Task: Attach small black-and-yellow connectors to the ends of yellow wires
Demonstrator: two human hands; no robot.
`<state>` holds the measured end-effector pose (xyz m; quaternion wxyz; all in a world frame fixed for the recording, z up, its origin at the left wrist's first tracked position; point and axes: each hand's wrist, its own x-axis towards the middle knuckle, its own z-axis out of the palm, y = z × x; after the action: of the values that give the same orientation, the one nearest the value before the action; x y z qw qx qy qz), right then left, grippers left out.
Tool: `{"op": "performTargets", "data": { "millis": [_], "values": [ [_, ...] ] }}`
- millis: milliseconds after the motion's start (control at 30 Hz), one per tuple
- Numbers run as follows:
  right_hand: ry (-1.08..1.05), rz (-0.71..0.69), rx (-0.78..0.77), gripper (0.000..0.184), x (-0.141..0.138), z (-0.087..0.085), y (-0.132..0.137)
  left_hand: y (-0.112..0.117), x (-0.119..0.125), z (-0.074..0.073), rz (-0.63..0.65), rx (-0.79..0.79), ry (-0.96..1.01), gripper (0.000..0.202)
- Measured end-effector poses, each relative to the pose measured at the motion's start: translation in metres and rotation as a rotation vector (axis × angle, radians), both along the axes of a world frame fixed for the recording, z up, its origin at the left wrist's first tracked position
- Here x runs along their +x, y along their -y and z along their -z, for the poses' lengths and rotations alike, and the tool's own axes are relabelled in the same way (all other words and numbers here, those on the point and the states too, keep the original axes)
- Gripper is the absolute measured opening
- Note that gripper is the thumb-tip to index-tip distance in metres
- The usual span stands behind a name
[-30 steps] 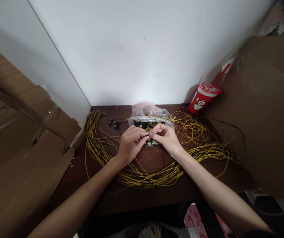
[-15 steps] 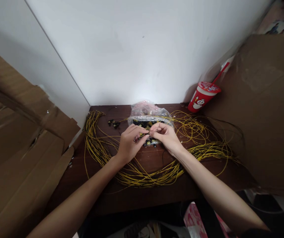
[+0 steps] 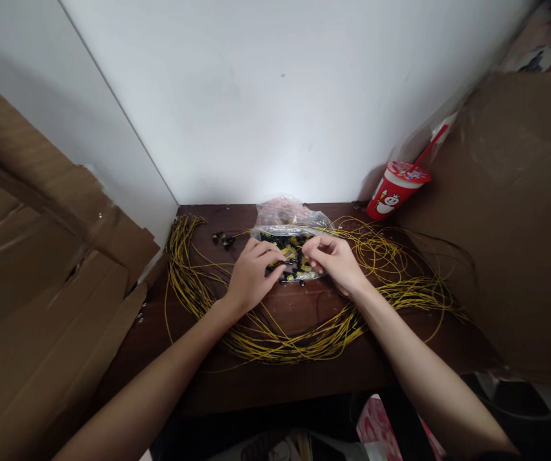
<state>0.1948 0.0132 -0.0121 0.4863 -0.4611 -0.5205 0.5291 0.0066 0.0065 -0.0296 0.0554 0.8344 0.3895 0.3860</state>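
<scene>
Left hand, back up, pinches a black part at its three o'clock; right hand curls, contents unclear.

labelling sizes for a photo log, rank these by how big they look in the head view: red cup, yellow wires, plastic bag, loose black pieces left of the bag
1. Yellow wires, taken together
2. Plastic bag, though partly hidden
3. Red cup
4. Loose black pieces
</scene>
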Motion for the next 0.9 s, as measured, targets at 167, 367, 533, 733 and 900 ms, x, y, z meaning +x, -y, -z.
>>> {"op": "performTargets", "data": {
  "millis": [167,367,533,733,900],
  "values": [
    [0.020,-0.003,-0.036,0.016,-0.004,-0.002,0.002,0.002,0.003,0.004,-0.087,0.081,-0.252,0.023],
    [0.008,-0.018,0.010,0.014,-0.006,-0.003,0.003,-0.001,0.010,0.002,-0.091,0.174,-0.354,0.018],
    [0.002,-0.019,-0.009,0.013,-0.006,-0.003,0.003,-0.003,0.011,0.003,-0.138,0.150,-0.388,0.014],
    [0.023,-0.023,-0.008,0.013,-0.006,-0.003,0.004,-0.001,0.012,-0.003,-0.280,-0.027,-0.398,0.015],
    [0.026,-0.021,-0.014,0.018,-0.006,-0.002,0.003,0.000,0.011,-0.007,-0.245,-0.064,-0.314,0.008]
  ]
}}
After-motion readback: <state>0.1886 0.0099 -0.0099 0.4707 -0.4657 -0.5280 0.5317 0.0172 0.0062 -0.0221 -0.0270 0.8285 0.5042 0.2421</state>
